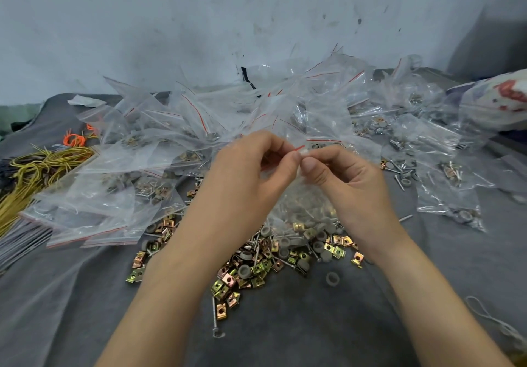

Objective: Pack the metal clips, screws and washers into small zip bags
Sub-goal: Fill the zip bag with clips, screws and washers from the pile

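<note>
Above the heap of clips (251, 269), the left hand (251, 172) and right hand (342, 178) both pinch a bag's (302, 195) red-lined mouth. Thin, slippery film probably sags under metal, so hold it by that stiffer strip.

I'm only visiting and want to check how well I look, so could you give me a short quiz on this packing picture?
1. True or false: the left hand and the right hand both pinch the top of one zip bag.
2. Where does the loose pile of clips, screws and washers lie?
A) on the grey cloth, below the hands
B) in a metal tray
C) on the floor
3. Fill in: the bundle of cords at the far left is ____ in colour.

Key: 1 true; 2 A; 3 yellow.
</note>
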Available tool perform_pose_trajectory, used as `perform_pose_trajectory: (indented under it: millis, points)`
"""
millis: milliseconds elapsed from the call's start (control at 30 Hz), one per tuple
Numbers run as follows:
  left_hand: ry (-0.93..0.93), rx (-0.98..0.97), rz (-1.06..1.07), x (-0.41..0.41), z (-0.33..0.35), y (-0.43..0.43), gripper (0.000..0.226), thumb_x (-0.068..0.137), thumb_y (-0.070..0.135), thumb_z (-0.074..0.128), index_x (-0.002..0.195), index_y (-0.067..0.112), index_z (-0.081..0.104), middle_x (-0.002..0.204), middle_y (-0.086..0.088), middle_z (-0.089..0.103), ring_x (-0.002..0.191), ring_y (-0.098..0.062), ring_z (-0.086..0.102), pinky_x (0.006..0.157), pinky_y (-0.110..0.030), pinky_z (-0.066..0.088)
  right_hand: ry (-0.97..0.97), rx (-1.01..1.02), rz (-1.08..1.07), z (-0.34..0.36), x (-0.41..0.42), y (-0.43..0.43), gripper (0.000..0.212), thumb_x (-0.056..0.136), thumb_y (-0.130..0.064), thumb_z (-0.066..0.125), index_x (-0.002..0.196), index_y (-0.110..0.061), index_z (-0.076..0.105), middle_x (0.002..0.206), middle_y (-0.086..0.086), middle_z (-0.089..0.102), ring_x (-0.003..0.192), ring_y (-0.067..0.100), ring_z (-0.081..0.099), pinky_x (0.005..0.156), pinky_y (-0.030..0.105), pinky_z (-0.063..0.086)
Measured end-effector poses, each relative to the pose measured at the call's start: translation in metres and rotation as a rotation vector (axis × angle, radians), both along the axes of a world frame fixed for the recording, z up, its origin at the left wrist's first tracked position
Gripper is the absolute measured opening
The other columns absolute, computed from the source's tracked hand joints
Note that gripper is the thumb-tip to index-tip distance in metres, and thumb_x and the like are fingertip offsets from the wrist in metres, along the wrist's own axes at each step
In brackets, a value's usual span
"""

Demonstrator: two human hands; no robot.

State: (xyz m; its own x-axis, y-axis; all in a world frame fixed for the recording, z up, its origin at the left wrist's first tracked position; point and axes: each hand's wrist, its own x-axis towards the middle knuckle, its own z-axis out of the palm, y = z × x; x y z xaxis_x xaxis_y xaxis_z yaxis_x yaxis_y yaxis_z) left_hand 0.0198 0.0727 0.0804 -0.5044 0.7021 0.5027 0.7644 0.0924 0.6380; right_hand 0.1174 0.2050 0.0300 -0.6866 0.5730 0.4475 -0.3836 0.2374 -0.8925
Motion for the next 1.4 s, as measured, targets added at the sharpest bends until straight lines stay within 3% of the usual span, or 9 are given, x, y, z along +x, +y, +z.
perform_pose_trajectory:
  millis: [267, 367, 467, 667, 767, 967, 1067, 1233, 1400]
  points:
    - [0.057, 0.007, 0.047, 0.003, -0.002, 0.002, 0.012, 0.093, 0.039, 0.062, 0.097, 0.029, 0.068, 0.085, 0.019, 0.064, 0.085, 0.005, 0.058, 0.071, -0.010, 0.043, 0.055, -0.065, -0.010, 0.004, -0.004, -0.006, 0.012, 0.085, -0.043, 0.073, 0.090, -0.033, 0.078, 0.091, -0.007, 0.076, 0.086, 0.007, 0.069, 0.078, 0.019, 0.054]
    - [0.070, -0.016, 0.038, 0.003, -0.002, 0.003, 0.013, 0.092, 0.041, 0.061, 0.096, 0.030, 0.067, 0.085, 0.018, 0.064, 0.085, 0.003, 0.058, 0.072, -0.015, 0.045, 0.063, -0.052, -0.048, 0.001, -0.007, -0.008, 0.008, 0.092, -0.038, 0.069, 0.089, -0.034, 0.075, 0.088, -0.007, 0.074, 0.084, 0.008, 0.067, 0.080, 0.024, 0.054]
    - [0.103, -0.038, 0.036, 0.005, -0.002, 0.005, 0.018, 0.090, 0.051, 0.053, 0.092, 0.035, 0.063, 0.084, 0.020, 0.062, 0.083, 0.003, 0.057, 0.072, -0.025, 0.049, 0.060, -0.079, -0.089, -0.003, -0.010, -0.011, 0.011, 0.094, -0.037, 0.063, 0.088, -0.034, 0.071, 0.084, -0.004, 0.071, 0.079, 0.022, 0.059, 0.078, 0.041, 0.050]
    - [0.122, -0.037, 0.058, 0.001, -0.002, 0.001, 0.013, 0.093, 0.044, 0.055, 0.093, 0.034, 0.063, 0.086, 0.018, 0.062, 0.085, 0.000, 0.058, 0.077, -0.035, 0.052, 0.025, -0.042, -0.067, 0.003, -0.008, -0.010, 0.016, 0.090, -0.047, 0.065, 0.090, -0.032, 0.072, 0.084, -0.007, 0.072, 0.082, 0.007, 0.066, 0.086, 0.033, 0.056]
    - [0.104, -0.015, 0.070, 0.000, -0.003, -0.001, 0.015, 0.092, 0.041, 0.056, 0.095, 0.030, 0.065, 0.086, 0.017, 0.063, 0.085, 0.001, 0.059, 0.077, -0.031, 0.052, -0.003, 0.008, -0.011, 0.005, -0.007, -0.010, 0.012, 0.088, -0.044, 0.069, 0.092, -0.034, 0.076, 0.089, -0.007, 0.073, 0.082, 0.006, 0.066, 0.078, 0.023, 0.055]
    - [0.114, -0.006, 0.066, 0.005, -0.004, 0.000, 0.011, 0.094, 0.041, 0.057, 0.095, 0.033, 0.065, 0.087, 0.019, 0.063, 0.086, 0.001, 0.059, 0.077, -0.033, 0.053, 0.053, -0.067, -0.145, 0.006, -0.008, -0.010, 0.013, 0.092, -0.036, 0.070, 0.079, -0.032, 0.072, 0.076, -0.008, 0.067, 0.072, 0.013, 0.055, 0.066, 0.023, 0.048]
    - [0.121, 0.002, 0.070, 0.003, -0.003, -0.001, 0.006, 0.095, 0.038, 0.059, 0.093, 0.035, 0.064, 0.084, 0.023, 0.061, 0.086, 0.006, 0.058, 0.075, -0.014, 0.045, 0.105, -0.178, -0.231, 0.010, -0.006, -0.003, 0.014, 0.092, -0.030, 0.069, 0.079, -0.025, 0.068, 0.070, -0.010, 0.066, 0.064, 0.008, 0.054, 0.060, 0.020, 0.047]
    - [0.122, 0.015, 0.044, 0.000, -0.003, -0.001, 0.003, 0.094, 0.037, 0.061, 0.091, 0.039, 0.063, 0.083, 0.027, 0.061, 0.087, 0.012, 0.057, 0.074, -0.005, 0.041, 0.137, -0.201, -0.299, 0.014, -0.002, 0.002, 0.014, 0.089, -0.032, 0.068, 0.080, -0.023, 0.066, 0.068, -0.009, 0.064, 0.069, 0.006, 0.059, 0.073, 0.024, 0.048]
    - [0.124, 0.025, 0.032, -0.004, -0.001, -0.003, 0.005, 0.095, 0.035, 0.062, 0.092, 0.040, 0.061, 0.083, 0.025, 0.062, 0.086, 0.011, 0.057, 0.076, -0.004, 0.040, 0.193, -0.225, -0.338, 0.017, 0.000, 0.008, 0.017, 0.097, -0.016, 0.067, 0.080, -0.021, 0.066, 0.068, -0.012, 0.064, 0.066, 0.004, 0.059, 0.073, 0.020, 0.052]
